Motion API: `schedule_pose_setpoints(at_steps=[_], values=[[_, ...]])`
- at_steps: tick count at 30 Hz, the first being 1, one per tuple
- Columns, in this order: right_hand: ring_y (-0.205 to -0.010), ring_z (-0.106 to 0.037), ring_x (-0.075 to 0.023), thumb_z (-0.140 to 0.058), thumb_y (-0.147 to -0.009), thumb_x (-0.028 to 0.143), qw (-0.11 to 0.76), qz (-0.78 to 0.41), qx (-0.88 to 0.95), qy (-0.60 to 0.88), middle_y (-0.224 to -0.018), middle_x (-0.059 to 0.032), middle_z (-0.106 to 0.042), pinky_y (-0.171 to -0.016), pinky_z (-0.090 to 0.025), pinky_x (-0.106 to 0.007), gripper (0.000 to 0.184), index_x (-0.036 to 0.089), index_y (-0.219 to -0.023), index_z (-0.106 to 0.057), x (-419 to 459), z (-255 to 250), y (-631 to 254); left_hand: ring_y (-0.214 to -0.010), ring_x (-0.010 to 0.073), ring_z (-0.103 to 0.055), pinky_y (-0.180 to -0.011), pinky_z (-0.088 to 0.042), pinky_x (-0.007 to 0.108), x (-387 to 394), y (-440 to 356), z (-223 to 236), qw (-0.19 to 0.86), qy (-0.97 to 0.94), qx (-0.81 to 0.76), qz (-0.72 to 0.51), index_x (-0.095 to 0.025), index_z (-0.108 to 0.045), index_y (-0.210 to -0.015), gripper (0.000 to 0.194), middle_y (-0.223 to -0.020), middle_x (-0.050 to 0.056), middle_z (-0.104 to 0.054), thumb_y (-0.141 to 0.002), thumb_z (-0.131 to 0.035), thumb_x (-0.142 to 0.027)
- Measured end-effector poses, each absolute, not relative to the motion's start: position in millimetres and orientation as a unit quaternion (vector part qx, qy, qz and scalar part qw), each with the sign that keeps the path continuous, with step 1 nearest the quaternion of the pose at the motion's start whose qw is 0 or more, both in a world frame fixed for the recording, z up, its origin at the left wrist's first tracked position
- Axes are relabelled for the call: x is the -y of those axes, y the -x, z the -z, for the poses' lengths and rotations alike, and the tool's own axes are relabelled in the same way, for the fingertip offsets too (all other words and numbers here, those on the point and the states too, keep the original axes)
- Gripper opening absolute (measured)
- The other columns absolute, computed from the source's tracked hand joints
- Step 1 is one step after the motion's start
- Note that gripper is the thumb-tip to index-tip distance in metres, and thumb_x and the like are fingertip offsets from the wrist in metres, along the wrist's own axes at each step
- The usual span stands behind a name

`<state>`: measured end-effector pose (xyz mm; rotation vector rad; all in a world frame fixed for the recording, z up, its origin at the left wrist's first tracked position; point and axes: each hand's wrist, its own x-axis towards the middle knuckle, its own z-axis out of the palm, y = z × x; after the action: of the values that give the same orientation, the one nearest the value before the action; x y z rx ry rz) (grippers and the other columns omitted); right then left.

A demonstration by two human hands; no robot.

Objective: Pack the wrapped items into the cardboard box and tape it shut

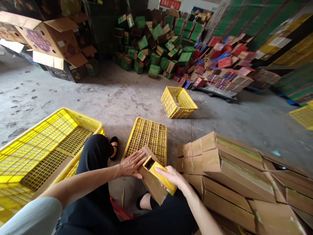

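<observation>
A flattened brown cardboard box (152, 185) lies slanted between my knees, its far end over an upturned yellow plastic crate (149, 133). My left hand (132, 164) rests flat on the cardboard's left side with its fingers stretched out. In my right hand (171, 176) is a yellow box-shaped thing (152, 168) with a dark opening at its far end, lying against the cardboard. My fingers wrap round it, partly hidden underneath. I cannot make out exactly what kind of thing it is.
On my left stands a large yellow crate (97, 125) with cardboard inside. Stacked flattened cartons (239, 169) lie to my right. A smaller yellow crate (179, 111) stands ahead. Farther back are green boxes (154, 70), red and blue boxes (223, 62), and open cartons (52, 39).
</observation>
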<state>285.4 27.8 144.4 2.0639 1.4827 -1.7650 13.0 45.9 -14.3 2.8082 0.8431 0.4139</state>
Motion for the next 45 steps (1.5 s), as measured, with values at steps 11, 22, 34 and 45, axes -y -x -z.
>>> schedule_pose_setpoints(at_steps=[11,22,34,45], values=[[-0.057,-0.075,-0.0250,-0.058,-0.098,0.062,0.020,0.558,-0.486,-0.673,-0.057,-0.0084,-0.072,-0.057,-0.063,-0.031,0.049,0.017,-0.082,-0.069,-22.8,-139.6,-283.2,-0.161,0.0397,-0.027,-0.130,-0.028,0.053,-47.6,-19.1,11.3,0.139,-0.944,-0.261,-0.145,-0.007,-0.002,-0.172,0.118,-0.172,0.026,-0.028,-0.095,-0.042,-0.086],[-0.052,-0.074,-0.0223,-0.056,-0.098,0.064,0.019,0.552,-0.481,-0.681,-0.057,-0.0073,-0.074,-0.050,-0.058,-0.025,0.049,0.018,-0.082,-0.068,-5.1,-146.0,-303.7,-0.161,0.0391,-0.029,-0.129,-0.030,0.053,-48.5,-18.1,17.2,0.144,-0.941,-0.259,-0.161,-0.010,-0.003,-0.172,0.113,-0.172,0.026,-0.029,-0.097,-0.048,-0.081],[-0.053,-0.073,-0.0214,-0.054,-0.100,0.064,0.025,0.556,-0.475,-0.681,-0.061,-0.0090,-0.075,-0.051,-0.058,-0.025,0.053,0.017,-0.084,-0.070,-6.4,-135.9,-305.7,-0.161,0.0399,-0.028,-0.130,-0.029,0.050,-36.9,-34.3,14.2,0.122,-0.939,-0.287,-0.143,-0.002,-0.026,-0.168,0.116,-0.171,0.028,-0.028,-0.092,-0.036,-0.090],[-0.053,-0.074,-0.0221,-0.059,-0.096,0.063,0.024,0.556,-0.479,-0.679,-0.056,-0.0060,-0.073,-0.052,-0.058,-0.025,0.047,0.018,-0.086,-0.069,-5.4,-135.1,-306.3,-0.161,0.0398,-0.028,-0.130,-0.028,0.050,-36.3,-34.4,12.8,0.121,-0.938,-0.295,-0.137,-0.005,-0.022,-0.169,0.115,-0.171,0.026,-0.030,-0.093,-0.038,-0.090]])
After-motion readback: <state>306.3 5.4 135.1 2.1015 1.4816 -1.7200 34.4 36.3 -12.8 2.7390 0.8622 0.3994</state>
